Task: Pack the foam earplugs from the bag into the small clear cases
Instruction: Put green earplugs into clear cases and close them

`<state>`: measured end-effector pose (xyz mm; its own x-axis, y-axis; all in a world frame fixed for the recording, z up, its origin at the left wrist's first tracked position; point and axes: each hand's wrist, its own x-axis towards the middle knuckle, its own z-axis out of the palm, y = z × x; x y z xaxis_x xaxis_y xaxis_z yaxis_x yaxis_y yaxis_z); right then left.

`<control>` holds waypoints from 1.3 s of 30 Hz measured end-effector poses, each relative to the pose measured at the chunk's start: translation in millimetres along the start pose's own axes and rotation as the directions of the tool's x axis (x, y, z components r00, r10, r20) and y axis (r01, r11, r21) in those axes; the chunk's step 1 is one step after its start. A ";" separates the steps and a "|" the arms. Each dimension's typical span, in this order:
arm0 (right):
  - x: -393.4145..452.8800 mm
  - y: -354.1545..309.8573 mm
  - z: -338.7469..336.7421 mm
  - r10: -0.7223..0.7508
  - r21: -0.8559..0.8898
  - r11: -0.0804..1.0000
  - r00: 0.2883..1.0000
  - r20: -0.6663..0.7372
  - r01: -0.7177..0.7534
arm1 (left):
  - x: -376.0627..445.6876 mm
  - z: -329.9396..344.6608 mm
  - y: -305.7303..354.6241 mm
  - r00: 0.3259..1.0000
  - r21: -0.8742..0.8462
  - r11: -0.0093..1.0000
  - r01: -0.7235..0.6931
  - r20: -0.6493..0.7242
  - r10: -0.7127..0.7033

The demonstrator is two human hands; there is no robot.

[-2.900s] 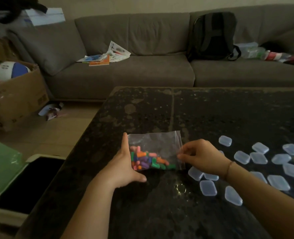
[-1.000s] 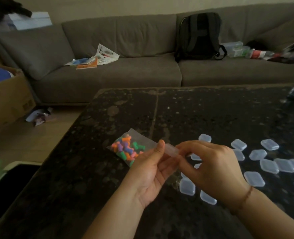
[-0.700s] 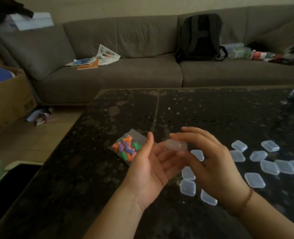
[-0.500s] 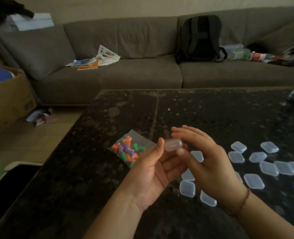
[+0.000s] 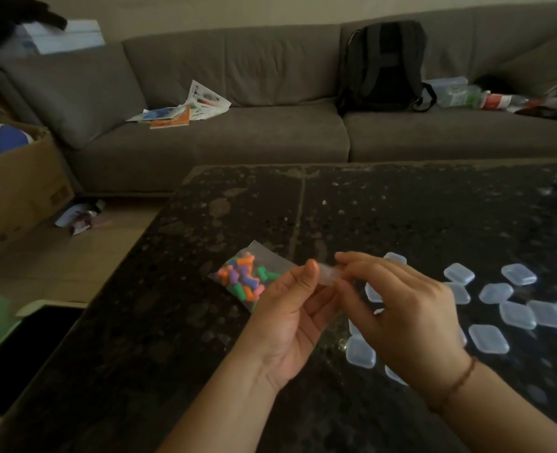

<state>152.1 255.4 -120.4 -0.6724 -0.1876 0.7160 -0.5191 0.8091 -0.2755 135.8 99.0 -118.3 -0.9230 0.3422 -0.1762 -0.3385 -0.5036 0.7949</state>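
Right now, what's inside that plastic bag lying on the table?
The clear bag holds a loose pile of foam earplugs in orange, purple, green and pink. The left hand covers the bag's near end, so anything there is hidden.

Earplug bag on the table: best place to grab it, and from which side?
Pinch the bag's clear far corner, coming from above and beyond it. The bag lies flat on the table, its near end hidden behind the left hand; the earplugs bunch mid-bag, so that corner is probably thin film.

Both hands are raised above the desk (image 5: 401, 217). The left hand (image 5: 290, 325), palm up, and the right hand (image 5: 398, 315), knuckles up, pinch one small clear case (image 5: 328, 275) between their fingers.
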 end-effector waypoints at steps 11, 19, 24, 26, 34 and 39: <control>0.3 -2.7 0.3 0.075 0.074 0.995 0.997 -0.015 -0.074 | 1.2 -5.1 2.6 1.000 0.090 0.996 -0.020 0.016 0.018; 5.0 -3.0 2.6 0.264 0.342 0.887 0.949 0.175 -0.310 | -7.6 -26.3 20.2 0.963 0.375 0.909 0.181 0.119 -0.241; 5.8 -7.6 4.8 0.334 0.331 0.867 0.927 0.172 -0.373 | -3.0 -54.2 44.5 0.987 0.157 0.983 0.093 -0.143 -0.070; 4.1 -5.3 11.6 0.361 0.164 0.887 0.868 0.340 -0.432 | -3.0 -63.0 54.0 0.968 0.094 0.995 0.021 -0.251 0.003; 3.4 -10.3 55.9 0.363 -0.184 0.927 0.661 0.657 -0.326 | -7.9 -73.9 64.3 0.907 -0.048 0.999 -0.007 -0.421 -0.014; 8.8 -17.7 72.5 0.379 -0.268 0.925 0.687 0.620 -0.269 | -9.6 -73.8 66.4 0.882 -0.108 0.994 -0.017 -0.469 -0.036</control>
<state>117.2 199.0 -155.7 -0.9858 -0.1678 -0.0107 -0.1584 0.9482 -0.2754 108.7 3.7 -106.7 -0.8883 -0.0524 -0.4562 -0.3401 -0.5924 0.7303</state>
